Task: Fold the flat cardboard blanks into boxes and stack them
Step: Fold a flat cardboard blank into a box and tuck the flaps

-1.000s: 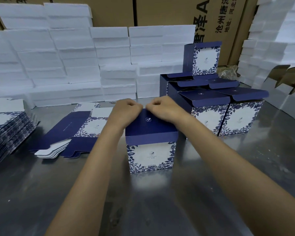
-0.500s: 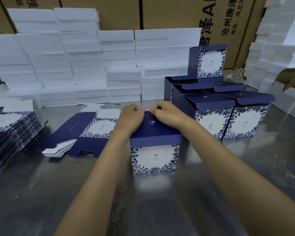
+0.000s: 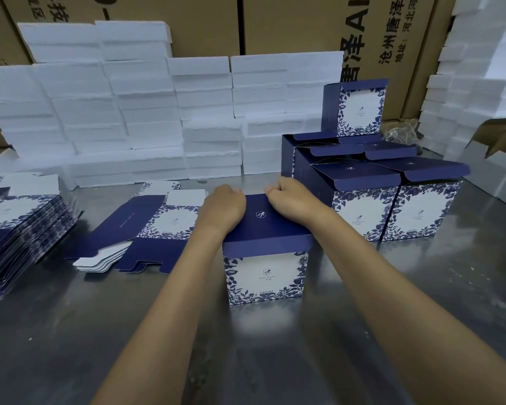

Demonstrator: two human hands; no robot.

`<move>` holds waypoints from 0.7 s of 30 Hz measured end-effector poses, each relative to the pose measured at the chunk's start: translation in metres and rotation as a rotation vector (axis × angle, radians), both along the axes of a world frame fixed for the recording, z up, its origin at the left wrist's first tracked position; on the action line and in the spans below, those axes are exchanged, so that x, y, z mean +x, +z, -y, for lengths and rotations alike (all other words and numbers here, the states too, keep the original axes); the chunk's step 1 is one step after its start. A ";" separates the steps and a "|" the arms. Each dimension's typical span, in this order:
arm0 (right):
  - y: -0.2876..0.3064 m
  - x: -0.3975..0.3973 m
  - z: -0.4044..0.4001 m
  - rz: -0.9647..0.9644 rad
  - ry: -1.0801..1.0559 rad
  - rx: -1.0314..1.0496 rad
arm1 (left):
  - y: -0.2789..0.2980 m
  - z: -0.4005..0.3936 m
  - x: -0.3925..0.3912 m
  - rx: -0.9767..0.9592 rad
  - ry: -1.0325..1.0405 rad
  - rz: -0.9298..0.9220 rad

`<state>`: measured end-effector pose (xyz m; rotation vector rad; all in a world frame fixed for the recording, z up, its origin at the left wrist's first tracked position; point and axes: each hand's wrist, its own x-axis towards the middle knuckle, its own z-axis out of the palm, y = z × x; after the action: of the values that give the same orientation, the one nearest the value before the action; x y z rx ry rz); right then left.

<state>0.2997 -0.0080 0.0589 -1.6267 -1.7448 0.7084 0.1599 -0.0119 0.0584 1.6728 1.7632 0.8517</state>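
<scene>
A folded blue and white floral box (image 3: 265, 276) stands upright on the steel table (image 3: 70, 346), its dark blue lid lying flat on top. My left hand (image 3: 224, 207) rests on the lid's far left corner, fingers curled over the back edge. At the far right corner my right hand (image 3: 288, 198) grips the back edge the same way. A few flat blanks (image 3: 146, 229) lie just left of the box. Behind it on the right stand several finished boxes (image 3: 362, 206), one more stacked on top (image 3: 357, 109).
A tall pile of flat blanks (image 3: 18, 229) sits at the left edge. White foam blocks (image 3: 146, 118) are stacked along the back and right, in front of brown cartons (image 3: 289, 27). An open white carton (image 3: 497, 159) stands at the right.
The lid has been pressed down flat onto the box. Both hands have stayed at its back edge, spreading slightly apart towards the corners.
</scene>
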 end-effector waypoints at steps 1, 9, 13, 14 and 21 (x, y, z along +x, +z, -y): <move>0.000 0.000 0.001 -0.027 -0.005 0.009 | -0.001 -0.001 -0.001 0.008 0.012 0.007; -0.006 0.006 0.005 -0.150 -0.071 -0.026 | -0.004 0.005 0.000 0.040 0.070 0.049; -0.002 0.006 0.009 0.100 -0.124 0.274 | -0.004 0.001 0.000 0.039 0.075 0.044; -0.001 0.008 0.012 0.141 -0.121 0.375 | -0.004 -0.001 0.002 0.045 0.072 0.013; -0.024 0.024 0.053 -0.071 0.131 0.327 | 0.006 -0.008 0.007 0.395 0.144 -0.150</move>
<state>0.3241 -0.0613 0.0349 -1.2631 -1.8180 0.5014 0.1667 -0.0039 0.0642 1.9141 1.9282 1.2331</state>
